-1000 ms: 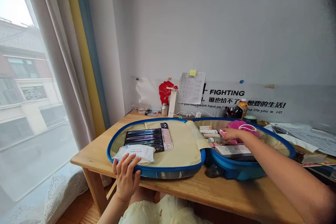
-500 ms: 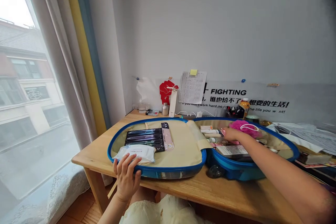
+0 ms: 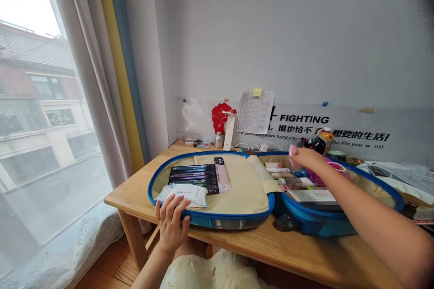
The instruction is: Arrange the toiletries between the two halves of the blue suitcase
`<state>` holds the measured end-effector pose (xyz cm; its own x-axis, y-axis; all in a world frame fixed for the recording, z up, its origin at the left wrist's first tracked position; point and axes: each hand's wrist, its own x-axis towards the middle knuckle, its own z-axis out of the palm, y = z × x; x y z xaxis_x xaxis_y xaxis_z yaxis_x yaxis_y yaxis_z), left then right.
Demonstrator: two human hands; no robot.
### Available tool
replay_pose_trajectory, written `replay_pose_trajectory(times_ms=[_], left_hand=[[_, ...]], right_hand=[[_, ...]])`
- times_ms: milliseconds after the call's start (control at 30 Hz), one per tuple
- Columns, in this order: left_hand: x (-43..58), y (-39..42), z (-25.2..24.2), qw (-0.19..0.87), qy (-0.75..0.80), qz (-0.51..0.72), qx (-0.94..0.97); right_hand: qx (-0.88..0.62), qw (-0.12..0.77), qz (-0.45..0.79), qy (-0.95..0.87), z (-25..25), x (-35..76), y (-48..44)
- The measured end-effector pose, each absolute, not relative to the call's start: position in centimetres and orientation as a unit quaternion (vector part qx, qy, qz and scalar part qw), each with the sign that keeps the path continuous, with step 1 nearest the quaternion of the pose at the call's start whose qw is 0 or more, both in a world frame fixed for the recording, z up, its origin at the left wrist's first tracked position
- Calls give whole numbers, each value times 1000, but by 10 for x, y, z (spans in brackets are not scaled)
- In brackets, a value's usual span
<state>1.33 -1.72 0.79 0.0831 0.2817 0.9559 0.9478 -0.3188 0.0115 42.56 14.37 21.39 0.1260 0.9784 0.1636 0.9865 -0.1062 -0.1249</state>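
One pink item (image 3: 293,150) in right hand (image 3: 308,158)

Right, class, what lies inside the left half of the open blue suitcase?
A flat black-and-pink plastic pack and a white plastic packet, over beige fabric lining. Whatever lies beneath them is hidden.

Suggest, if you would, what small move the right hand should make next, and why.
I would probably carry the small pink item leftward in the right hand and lay it on the bare lining beside the black pack. The item appears held above the things in the suitcase's right half, while plenty of lining shows right of that pack.
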Motion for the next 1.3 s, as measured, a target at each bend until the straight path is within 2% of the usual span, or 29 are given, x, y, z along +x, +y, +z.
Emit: replay_pose_trajectory(times_ms=[133,300,533,800,1100,1300], left_hand=[[13,-17,6,333,-479,-488,-649],[14,-19,7,334,-482,-483,-650],[15,-19,9,342,-478,-485,-648],[16,-20,9,335,-488,-483,-645],[14,-18,7,342,-482,-483,-645],[14,-18,7,345,-480,-482,-647]], right_hand=[[-682,99,82,-720,240,347,143],[-540,63,174,-821,226,205,125],[-463,-21,167,-870,186,69,103],[-397,-5,145,-906,165,69,109],[-323,-45,136,-935,152,83,105],[-337,-4,110,-935,157,74,97]])
